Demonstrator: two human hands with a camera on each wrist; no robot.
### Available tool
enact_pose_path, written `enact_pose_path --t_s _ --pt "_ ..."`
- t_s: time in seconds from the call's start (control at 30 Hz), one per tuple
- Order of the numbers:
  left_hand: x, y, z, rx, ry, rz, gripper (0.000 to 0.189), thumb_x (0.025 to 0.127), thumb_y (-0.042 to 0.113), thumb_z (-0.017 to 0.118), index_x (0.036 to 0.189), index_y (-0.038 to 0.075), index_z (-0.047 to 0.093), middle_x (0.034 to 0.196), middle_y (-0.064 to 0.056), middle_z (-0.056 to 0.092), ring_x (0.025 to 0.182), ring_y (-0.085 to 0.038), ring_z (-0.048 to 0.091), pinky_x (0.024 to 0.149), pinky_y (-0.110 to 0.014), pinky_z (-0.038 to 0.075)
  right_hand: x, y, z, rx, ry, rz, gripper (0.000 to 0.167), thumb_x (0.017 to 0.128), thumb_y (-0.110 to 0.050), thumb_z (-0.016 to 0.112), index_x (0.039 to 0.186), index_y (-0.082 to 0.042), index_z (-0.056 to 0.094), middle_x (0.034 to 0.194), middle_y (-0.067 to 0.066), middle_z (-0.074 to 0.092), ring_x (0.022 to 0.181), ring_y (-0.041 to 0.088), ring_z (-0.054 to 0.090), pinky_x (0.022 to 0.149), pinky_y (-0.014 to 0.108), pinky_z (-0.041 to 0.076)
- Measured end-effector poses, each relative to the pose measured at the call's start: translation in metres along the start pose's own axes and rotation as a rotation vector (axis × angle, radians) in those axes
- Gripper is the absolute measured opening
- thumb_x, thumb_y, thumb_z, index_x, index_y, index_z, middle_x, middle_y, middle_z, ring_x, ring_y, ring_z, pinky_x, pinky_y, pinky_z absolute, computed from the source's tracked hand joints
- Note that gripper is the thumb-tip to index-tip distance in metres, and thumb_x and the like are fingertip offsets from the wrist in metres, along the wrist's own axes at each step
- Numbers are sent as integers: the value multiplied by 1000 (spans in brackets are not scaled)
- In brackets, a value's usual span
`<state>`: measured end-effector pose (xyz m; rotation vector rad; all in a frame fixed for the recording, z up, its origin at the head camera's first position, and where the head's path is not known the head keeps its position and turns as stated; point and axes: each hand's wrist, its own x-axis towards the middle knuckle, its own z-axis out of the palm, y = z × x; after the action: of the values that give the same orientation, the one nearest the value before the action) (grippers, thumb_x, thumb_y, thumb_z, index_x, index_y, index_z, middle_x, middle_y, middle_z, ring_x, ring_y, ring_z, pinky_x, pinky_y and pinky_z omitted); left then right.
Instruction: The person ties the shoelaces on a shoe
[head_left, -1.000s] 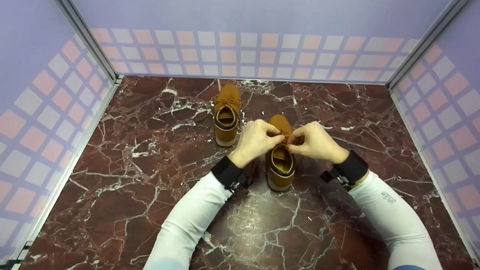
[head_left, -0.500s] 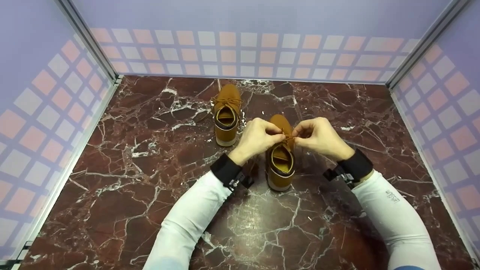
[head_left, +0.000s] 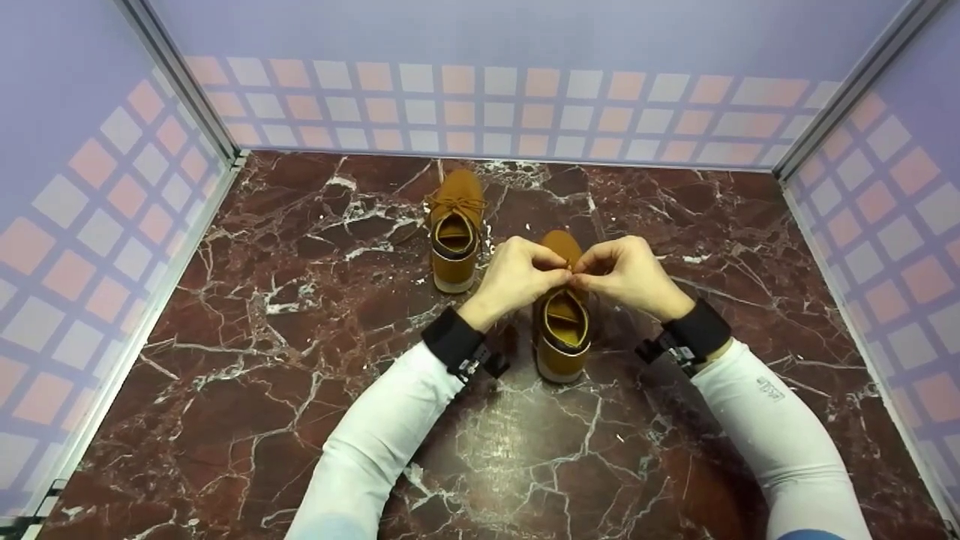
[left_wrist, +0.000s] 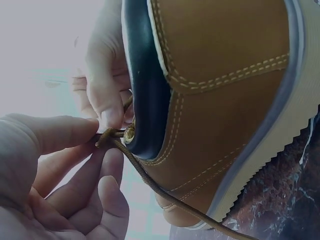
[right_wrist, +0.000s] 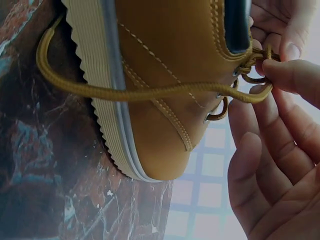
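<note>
A tan lace-up shoe (head_left: 562, 366) stands on the floor, toe pointing away from me. Over its lacing my two hands meet. My left hand (head_left: 514, 281) pinches a brown shoelace (left_wrist: 142, 172) between thumb and forefinger. From the other side my right hand (head_left: 636, 279) pinches the same lace at a small loop or knot, its remaining fingers loosely bent. One lace end hangs down the shoe's side in the right wrist view, across the stitched upper (right_wrist: 165, 60). The exact form of the knot is partly hidden by the fingertips.
A matching shoe (head_left: 454, 271) stands to the left and farther off, its laces (head_left: 457, 203) in a bow. Dark red marbled floor (head_left: 300, 390) lies under both. Panels with pink and white squares (head_left: 499, 112) enclose the back and sides.
My right hand moved slightly right, away from the left hand, then came back in to meet it over the laces. The left hand stayed nearly still. Both shoes kept their places.
</note>
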<state>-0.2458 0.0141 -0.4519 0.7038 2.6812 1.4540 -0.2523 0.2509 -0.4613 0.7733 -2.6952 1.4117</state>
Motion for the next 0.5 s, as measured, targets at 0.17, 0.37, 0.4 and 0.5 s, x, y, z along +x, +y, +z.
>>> enact_pose_path --t_s 0.17,0.37,0.4,0.5 --pt "-1 1 1 18 18 4 18 95 22 88 111 12 91 109 -6 89 104 -25 85 94 -37 65 2 0 7 -123 46 -71 11 92 -4 87 103 -3 87 90 12 86 75 9 76 68 13 58" --pt "-2 0 1 43 33 20 18 95 21 87 110 13 91 109 -7 89 105 -26 85 92 -38 66 3 3 18 -398 95 -284 7 88 -8 81 92 -3 84 78 10 79 64 21 66 61 30 51" --pt "-3 0 1 41 34 22 18 94 21 87 110 13 91 109 -7 89 104 -26 85 92 -38 66 4 3 19 -412 93 -294 6 89 -8 81 90 -3 83 77 10 77 63 21 64 61 31 49" --pt "-3 -1 0 30 35 24 17 94 19 87 109 12 91 109 -7 89 103 -26 85 92 -37 66 4 3 20 -350 80 -230 5 89 -7 79 88 -3 82 76 9 77 63 14 62 60 26 50"
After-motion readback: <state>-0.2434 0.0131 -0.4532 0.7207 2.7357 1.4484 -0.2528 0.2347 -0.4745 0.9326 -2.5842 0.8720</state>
